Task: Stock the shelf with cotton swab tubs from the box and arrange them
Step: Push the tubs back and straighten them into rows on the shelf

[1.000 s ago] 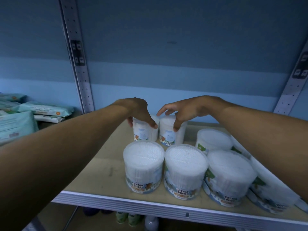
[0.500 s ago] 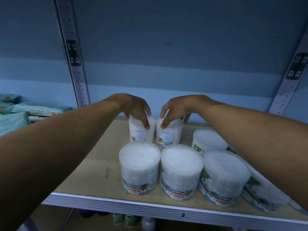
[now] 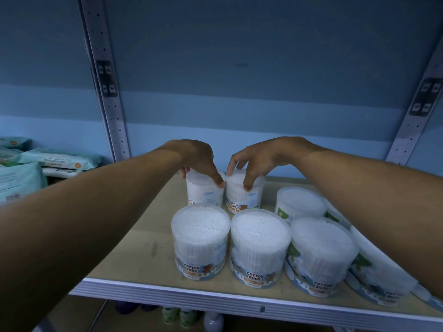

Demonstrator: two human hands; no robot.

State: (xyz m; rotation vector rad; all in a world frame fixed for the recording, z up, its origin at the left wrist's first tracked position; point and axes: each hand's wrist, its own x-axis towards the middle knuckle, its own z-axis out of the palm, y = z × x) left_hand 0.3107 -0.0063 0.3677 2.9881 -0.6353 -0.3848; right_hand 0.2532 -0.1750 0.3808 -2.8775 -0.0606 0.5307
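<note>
Rear tubs [image 3: 225,192] turned, hands [image 3: 230,161] atop.

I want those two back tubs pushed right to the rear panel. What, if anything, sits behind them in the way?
Nothing visible does. The left hand grips the left back tub, the right hand the right back tub; behind them only bare shelf shows, though the hands hide part of it.

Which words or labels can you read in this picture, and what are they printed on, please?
"COTTON BUDS": front left tub.
"COTTON BUDS": front middle tub.
"COTTON BU...", cut off: front right tub.
"COTTON BUDS", slanted: back tub under the right hand.
Small print on tubs and wipe packs: too blurred.
</note>
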